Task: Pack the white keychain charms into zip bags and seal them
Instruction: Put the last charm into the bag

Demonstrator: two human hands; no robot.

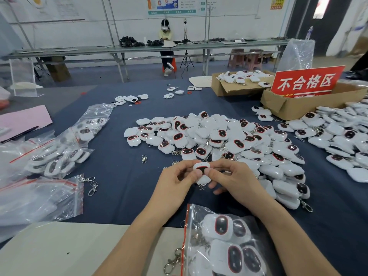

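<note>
Head view shows one white charm (201, 170) pinched between the two hands just above the bench (123, 186), the left hand (177, 179) and right hand (237, 181) together, thumbs pressed on its dark face. Its long axis runs near to far, with the ring end toward the person. The partly filled zip bag (196, 213) lies near of the hands and slightly right, its red-striped mouth edge facing left. The right forearm passes beside it, so that hand looks better placed. The loose pile (219, 136) sits far of the hands.
</note>
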